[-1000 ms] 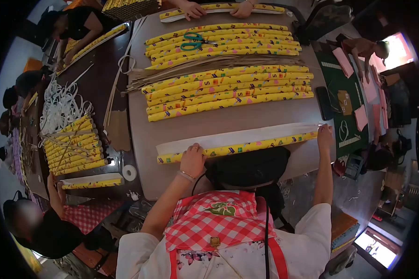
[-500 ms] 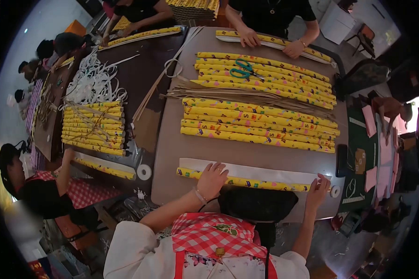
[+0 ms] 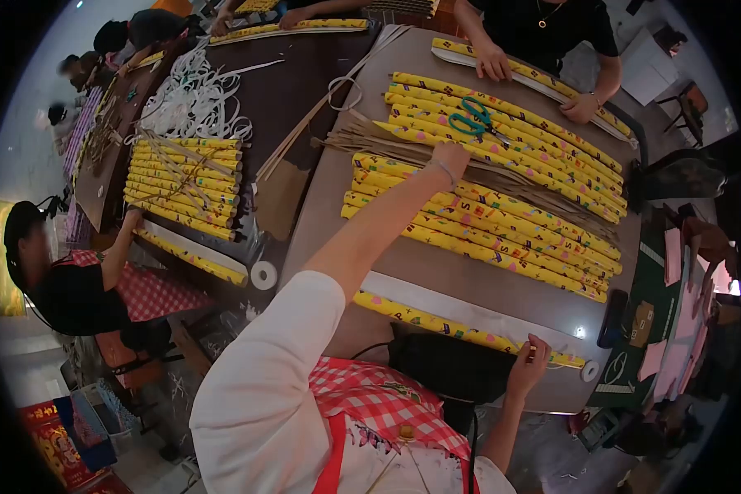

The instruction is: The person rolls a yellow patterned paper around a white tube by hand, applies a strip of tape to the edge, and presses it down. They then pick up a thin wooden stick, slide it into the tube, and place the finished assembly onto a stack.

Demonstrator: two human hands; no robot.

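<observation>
My left hand (image 3: 450, 158) reaches across the table to the far side of a row of yellow patterned paper rolls (image 3: 477, 216). It is at a bundle of brown paper strips (image 3: 535, 188), its fingers bent down and closed; what they hold, if anything, is hidden. Close to my body, a partly rolled yellow patterned sheet (image 3: 436, 323) lies with its white side (image 3: 477, 305) spread out beyond the roll. My right hand (image 3: 531, 361) has its curled fingers on this roll near its right end. Teal-handled scissors (image 3: 473, 119) rest on the farther yellow rolls (image 3: 543, 144).
A roll of white tape (image 3: 589, 371) and a dark phone (image 3: 613, 319) lie at the right edge. Across the table, a person's hands (image 3: 494, 62) hold another yellow sheet. On the left table are white strips (image 3: 191, 103), stacked yellow rolls (image 3: 181, 189) and more tape (image 3: 263, 276).
My left hand has left the near roll and moved forward to the brown strips. My right hand has stayed by the near roll, slightly farther from its end. The camera view has shifted.
</observation>
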